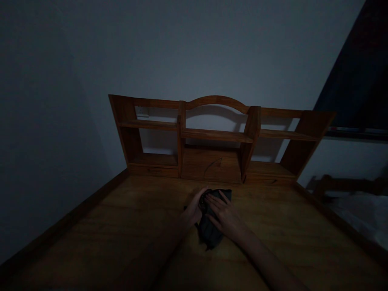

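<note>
A crumpled dark cloth lies on the wooden desktop, a short way in front of the shelf unit. My left hand is curled around the cloth's left side, its fingertips partly hidden by folds. From the right, my right hand rests over the cloth with its fingers stretched out and spread, the thumb apart. A loose corner hangs out toward me below both hands. The dim light hides the detail of the folds.
A wooden shelf unit with several compartments stands at the desk's back against a pale wall. Raised wooden edges border the desktop. A wall socket shows behind the left shelves. Whitish material lies beyond the right edge.
</note>
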Demonstrator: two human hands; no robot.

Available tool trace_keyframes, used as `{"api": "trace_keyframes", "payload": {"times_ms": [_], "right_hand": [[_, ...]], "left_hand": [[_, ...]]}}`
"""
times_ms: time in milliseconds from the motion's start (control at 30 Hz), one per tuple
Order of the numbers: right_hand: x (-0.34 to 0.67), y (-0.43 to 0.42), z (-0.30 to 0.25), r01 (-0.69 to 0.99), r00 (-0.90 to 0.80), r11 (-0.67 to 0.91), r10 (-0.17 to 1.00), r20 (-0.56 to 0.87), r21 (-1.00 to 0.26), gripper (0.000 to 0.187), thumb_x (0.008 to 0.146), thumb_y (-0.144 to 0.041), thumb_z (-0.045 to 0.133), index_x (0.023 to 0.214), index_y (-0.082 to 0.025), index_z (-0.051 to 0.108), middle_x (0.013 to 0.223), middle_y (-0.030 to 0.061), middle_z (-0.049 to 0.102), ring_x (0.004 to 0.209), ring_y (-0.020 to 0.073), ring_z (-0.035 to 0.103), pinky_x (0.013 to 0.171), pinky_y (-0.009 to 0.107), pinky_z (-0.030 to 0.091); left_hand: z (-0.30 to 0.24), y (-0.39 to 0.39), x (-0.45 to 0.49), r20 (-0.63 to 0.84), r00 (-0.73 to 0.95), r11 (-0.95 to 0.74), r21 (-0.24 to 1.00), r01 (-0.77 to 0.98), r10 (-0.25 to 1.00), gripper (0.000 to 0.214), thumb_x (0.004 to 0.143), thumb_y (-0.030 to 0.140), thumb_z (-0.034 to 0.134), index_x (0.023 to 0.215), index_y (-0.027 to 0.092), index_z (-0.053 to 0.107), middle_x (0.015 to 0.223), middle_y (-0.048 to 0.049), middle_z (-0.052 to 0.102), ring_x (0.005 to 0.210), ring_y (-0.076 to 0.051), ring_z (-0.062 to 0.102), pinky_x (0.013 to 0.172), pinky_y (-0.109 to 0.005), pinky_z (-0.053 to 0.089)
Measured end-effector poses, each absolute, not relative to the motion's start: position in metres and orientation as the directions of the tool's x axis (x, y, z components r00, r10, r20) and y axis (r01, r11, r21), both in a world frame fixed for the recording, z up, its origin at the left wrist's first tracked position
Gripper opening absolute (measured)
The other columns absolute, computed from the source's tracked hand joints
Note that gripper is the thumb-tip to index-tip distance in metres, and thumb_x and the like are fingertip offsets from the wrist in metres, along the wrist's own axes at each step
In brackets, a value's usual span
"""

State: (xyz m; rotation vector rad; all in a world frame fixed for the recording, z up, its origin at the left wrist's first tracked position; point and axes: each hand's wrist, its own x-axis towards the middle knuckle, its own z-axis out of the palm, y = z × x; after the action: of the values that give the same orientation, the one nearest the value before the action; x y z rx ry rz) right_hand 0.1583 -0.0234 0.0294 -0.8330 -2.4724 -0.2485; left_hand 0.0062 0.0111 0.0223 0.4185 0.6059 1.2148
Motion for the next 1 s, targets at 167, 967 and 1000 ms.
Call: {"api": "trace_keyframes", "payload": {"times_ms": [167, 967, 1000], "right_hand": [[0.157, -0.023, 0.027, 0.625, -0.659, 0.780, 0.549, 0.515, -0.031, 0.049, 0.086, -0.023, 0.061, 0.133, -0.016, 0.048, 0.127, 0.0110, 0.061, 0.123, 0.0249, 0.051, 0.116, 0.054, 0.023], [0.154, -0.019, 0.013, 0.452, -0.475, 0.751, 0.660, 0.582, -0.482, 0.031, 0.084, -0.011, 0.062, 0.112, -0.024, 0.061, 0.119, 0.0065, 0.065, 0.120, 0.0261, 0.054, 0.109, 0.052, 0.036], [0.154, -0.019, 0.014, 0.452, -0.486, 0.762, 0.647, 0.588, -0.464, 0.031, 0.084, -0.011, 0.063, 0.112, -0.024, 0.061, 0.118, 0.0065, 0.065, 0.119, 0.0259, 0.055, 0.109, 0.052, 0.035]], "left_hand": [[0.013, 0.016, 0.006, -0.136, 0.281, 0.304, 0.599, -0.741, 0.950, 0.013, 0.084, 0.024, 0.063, 0.080, 0.013, 0.068, 0.073, -0.0014, 0.072, 0.065, -0.012, 0.065, 0.071, -0.022, 0.048], [0.020, 0.014, 0.006, -0.148, 0.346, 0.360, 0.615, -0.702, 0.927, 0.022, 0.084, 0.033, 0.062, 0.072, 0.015, 0.067, 0.065, -0.0001, 0.069, 0.059, -0.012, 0.062, 0.067, -0.023, 0.046], [0.021, 0.014, 0.006, -0.141, 0.347, 0.356, 0.615, -0.704, 0.927, 0.022, 0.084, 0.032, 0.062, 0.072, 0.015, 0.067, 0.065, 0.0002, 0.069, 0.059, -0.012, 0.062, 0.068, -0.023, 0.047]]}}
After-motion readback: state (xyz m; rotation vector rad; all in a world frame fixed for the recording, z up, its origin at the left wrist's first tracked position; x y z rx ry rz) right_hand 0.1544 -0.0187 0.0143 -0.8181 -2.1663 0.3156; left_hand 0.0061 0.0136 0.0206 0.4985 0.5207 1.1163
